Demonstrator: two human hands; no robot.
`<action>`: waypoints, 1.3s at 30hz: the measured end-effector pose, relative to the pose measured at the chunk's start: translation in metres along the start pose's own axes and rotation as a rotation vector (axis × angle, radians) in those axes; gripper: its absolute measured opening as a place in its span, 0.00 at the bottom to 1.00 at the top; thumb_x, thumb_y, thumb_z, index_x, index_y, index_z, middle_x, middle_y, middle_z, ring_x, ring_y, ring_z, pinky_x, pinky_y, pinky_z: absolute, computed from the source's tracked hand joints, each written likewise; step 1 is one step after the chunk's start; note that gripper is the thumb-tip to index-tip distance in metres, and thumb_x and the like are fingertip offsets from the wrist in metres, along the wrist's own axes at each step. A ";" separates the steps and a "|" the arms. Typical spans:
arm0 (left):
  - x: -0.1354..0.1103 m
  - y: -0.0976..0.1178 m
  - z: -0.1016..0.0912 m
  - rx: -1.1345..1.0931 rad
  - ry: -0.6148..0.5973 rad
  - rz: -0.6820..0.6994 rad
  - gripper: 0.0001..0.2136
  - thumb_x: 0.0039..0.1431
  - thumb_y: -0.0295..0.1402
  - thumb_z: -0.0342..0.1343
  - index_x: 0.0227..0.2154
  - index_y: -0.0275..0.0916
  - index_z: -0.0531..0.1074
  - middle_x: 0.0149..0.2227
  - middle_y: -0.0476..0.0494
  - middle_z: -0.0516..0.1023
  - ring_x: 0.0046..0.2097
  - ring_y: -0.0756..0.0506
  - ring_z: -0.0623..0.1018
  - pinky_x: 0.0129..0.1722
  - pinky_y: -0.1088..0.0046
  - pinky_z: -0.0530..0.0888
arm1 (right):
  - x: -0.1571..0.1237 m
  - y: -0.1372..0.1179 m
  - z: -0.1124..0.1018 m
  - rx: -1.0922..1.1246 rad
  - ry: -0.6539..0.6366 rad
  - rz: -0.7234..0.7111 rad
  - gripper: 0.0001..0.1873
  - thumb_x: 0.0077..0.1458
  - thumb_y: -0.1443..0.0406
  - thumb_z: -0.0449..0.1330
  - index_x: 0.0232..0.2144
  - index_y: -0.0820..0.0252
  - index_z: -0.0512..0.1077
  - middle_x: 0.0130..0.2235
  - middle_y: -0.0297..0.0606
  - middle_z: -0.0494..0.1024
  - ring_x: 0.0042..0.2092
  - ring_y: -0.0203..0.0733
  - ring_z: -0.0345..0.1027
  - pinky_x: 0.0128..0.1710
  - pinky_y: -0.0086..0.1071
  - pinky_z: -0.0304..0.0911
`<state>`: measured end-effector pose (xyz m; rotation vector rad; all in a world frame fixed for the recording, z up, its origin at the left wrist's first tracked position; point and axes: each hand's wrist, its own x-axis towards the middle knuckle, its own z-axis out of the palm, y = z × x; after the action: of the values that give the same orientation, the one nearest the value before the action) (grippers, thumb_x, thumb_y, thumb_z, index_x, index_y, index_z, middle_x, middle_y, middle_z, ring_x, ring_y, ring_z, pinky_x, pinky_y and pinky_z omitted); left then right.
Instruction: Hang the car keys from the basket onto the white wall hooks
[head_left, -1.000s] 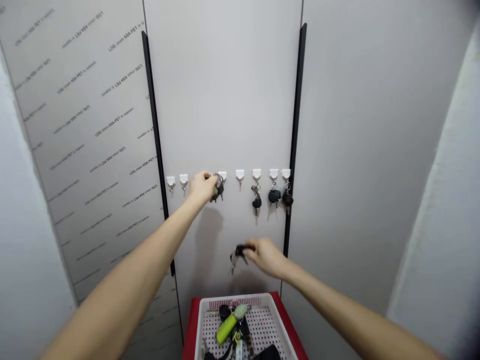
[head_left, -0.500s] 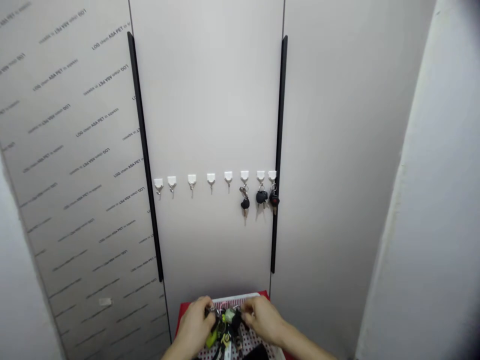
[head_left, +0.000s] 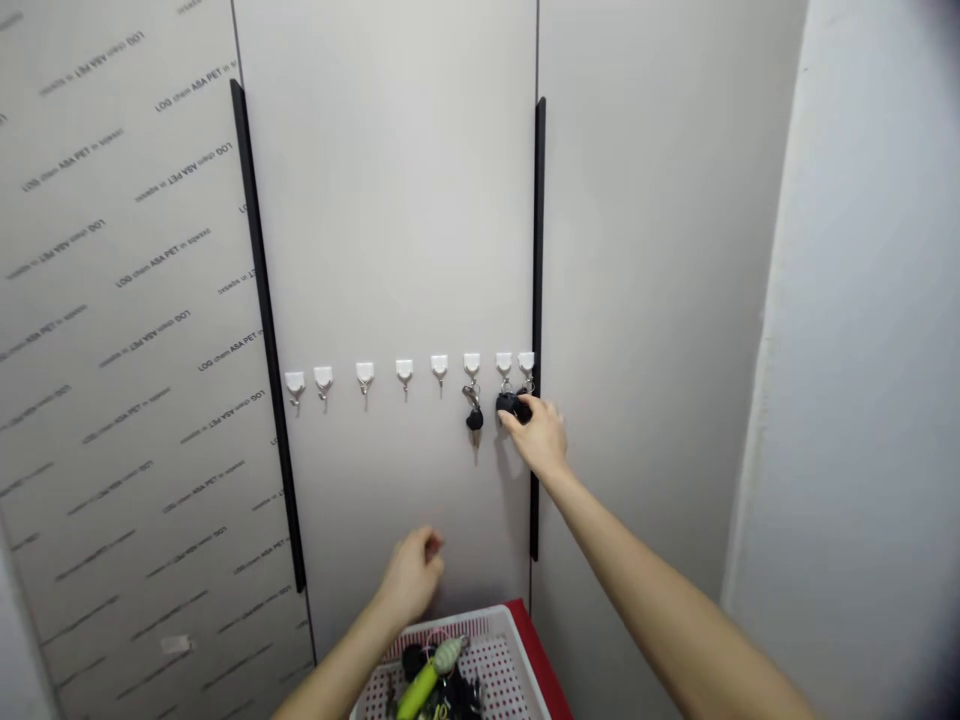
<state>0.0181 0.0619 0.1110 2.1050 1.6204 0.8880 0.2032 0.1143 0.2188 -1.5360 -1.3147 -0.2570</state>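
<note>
My right hand (head_left: 538, 432) is raised to the row of hooks. Its thumb and fingers close around the black-headed keys (head_left: 508, 404), which hang from the second hook from the right (head_left: 504, 364). The fingers partly cover the rightmost hook's keys. My left hand (head_left: 412, 575) hovers above the basket, loosely curled, with a gap between thumb and fingers and no object visible in it; its fingertips are blurred. Inside the white basket (head_left: 517, 660) lies a pile of keys (head_left: 450, 690) with a yellow-green fob (head_left: 418, 692) and a pale green charm (head_left: 448, 655).
Another black-headed key (head_left: 474, 420) dangles from the third hook from the right. Several bare white hooks (head_left: 364, 373) continue leftward across the pale door panel (head_left: 397, 220). Long black handles (head_left: 262, 280) edge the panel. Something red (head_left: 536, 640) is under the basket.
My right hand has left the pile in the basket and gone up to the hanging keys. My left hand has lifted off the pile. The view has shifted slightly.
</note>
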 end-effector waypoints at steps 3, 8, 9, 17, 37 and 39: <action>0.037 0.041 -0.016 -0.095 0.124 0.029 0.09 0.41 0.26 0.45 0.28 0.35 0.64 0.32 0.45 0.69 0.33 0.51 0.67 0.33 0.78 0.62 | -0.003 -0.006 0.005 -0.076 -0.015 0.016 0.21 0.39 0.53 0.49 0.36 0.57 0.64 0.39 0.42 0.63 0.40 0.46 0.55 0.35 0.36 0.52; 0.085 0.088 -0.024 -0.196 0.291 -0.079 0.16 0.41 0.38 0.48 0.35 0.39 0.60 0.36 0.44 0.69 0.36 0.48 0.68 0.33 0.74 0.63 | 0.005 -0.007 0.000 -0.081 -0.090 0.048 0.18 0.41 0.55 0.48 0.34 0.56 0.65 0.36 0.40 0.63 0.36 0.40 0.60 0.31 0.31 0.54; 0.091 0.093 -0.023 -0.186 0.296 -0.103 0.17 0.41 0.40 0.48 0.35 0.39 0.60 0.36 0.44 0.69 0.36 0.47 0.69 0.32 0.72 0.64 | 0.007 -0.006 -0.003 -0.079 -0.096 0.044 0.18 0.41 0.55 0.48 0.33 0.56 0.65 0.35 0.39 0.64 0.35 0.39 0.60 0.30 0.30 0.55; 0.108 0.114 -0.020 -0.056 0.351 -0.142 0.10 0.42 0.38 0.45 0.28 0.42 0.65 0.31 0.44 0.72 0.35 0.43 0.70 0.31 0.68 0.63 | 0.035 -0.008 -0.033 -0.124 -0.080 -0.086 0.16 0.37 0.56 0.50 0.29 0.57 0.68 0.31 0.38 0.67 0.31 0.37 0.61 0.27 0.27 0.54; 0.089 0.120 -0.081 -0.493 0.283 0.175 0.07 0.41 0.29 0.44 0.22 0.35 0.65 0.20 0.50 0.67 0.20 0.55 0.67 0.19 0.82 0.61 | 0.006 -0.015 -0.046 0.289 -0.295 -0.241 0.12 0.37 0.60 0.51 0.23 0.62 0.67 0.23 0.32 0.65 0.25 0.31 0.57 0.26 0.25 0.53; 0.067 0.093 -0.058 -0.467 0.146 0.163 0.06 0.40 0.29 0.44 0.21 0.34 0.65 0.18 0.51 0.66 0.20 0.55 0.66 0.20 0.81 0.61 | -0.027 -0.005 -0.036 0.262 -0.416 -0.267 0.10 0.37 0.61 0.52 0.22 0.62 0.67 0.23 0.32 0.64 0.25 0.31 0.56 0.25 0.25 0.52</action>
<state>0.0591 0.0927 0.2288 1.8892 1.1644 1.3502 0.2048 0.0696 0.2175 -1.2281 -1.8070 0.0758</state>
